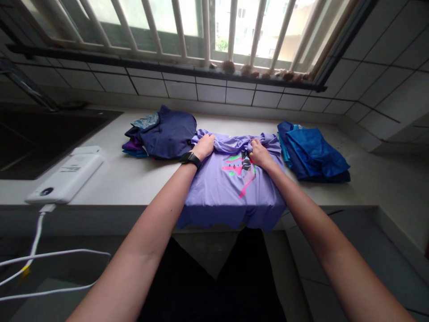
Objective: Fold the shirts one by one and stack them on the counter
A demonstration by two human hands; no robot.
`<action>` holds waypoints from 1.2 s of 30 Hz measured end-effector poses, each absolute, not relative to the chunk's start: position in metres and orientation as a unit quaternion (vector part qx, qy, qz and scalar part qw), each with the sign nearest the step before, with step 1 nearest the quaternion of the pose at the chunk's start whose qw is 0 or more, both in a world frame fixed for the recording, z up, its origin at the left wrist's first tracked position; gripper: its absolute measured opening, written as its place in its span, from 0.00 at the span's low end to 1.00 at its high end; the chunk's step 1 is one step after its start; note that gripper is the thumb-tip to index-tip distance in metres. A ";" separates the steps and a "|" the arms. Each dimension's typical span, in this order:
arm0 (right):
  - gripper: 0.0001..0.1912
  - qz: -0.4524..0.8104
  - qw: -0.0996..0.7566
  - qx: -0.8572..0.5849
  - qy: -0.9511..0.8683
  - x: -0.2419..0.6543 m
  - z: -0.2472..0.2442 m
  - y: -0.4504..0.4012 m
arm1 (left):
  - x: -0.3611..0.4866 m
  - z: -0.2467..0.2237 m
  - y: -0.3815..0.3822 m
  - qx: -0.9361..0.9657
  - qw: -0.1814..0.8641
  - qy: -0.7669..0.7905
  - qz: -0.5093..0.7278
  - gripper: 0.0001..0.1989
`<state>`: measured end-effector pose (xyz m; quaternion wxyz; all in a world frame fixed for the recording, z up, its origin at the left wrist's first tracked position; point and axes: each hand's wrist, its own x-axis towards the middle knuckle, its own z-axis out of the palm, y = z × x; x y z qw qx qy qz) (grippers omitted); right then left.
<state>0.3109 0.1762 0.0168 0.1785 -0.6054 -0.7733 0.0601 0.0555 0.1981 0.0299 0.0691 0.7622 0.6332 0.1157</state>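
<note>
Lilac T-shirt (231, 190) drapes over the counter's (140, 188) front edge, navy pile (166, 134) and blue pile (313, 154) tight on either side! Left hand (203, 147) and right hand (260, 153) clench its bunched far edge.

A folded navy pile (167, 135) with teal and purple edges showing sits on the white counter (140, 188), and a looser blue pile (315, 154) lies well apart from it toward the right. At the left are a white power bank (65, 175), its white cable (37, 237) running down over the counter's front edge, and a dark sink (43, 143) just beside it. Behind, white tiles (177, 89) rise to a window with pale bars (204, 27), and small brown lumps (258, 71) line its sill.
</note>
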 end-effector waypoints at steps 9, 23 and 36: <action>0.21 0.035 0.159 -0.602 -0.782 0.316 0.014 0.211 | 0.057 0.038 0.209 0.732 0.079 0.665 0.125 0.20; 0.11 0.072 0.470 -0.463 -0.748 0.346 0.103 0.095 | 0.027 0.123 0.090 0.769 0.073 0.514 0.374 0.06; 0.23 0.106 0.254 -0.509 -0.815 0.338 -0.006 -0.008 | 0.021 0.004 0.034 0.814 0.070 0.541 0.198 0.29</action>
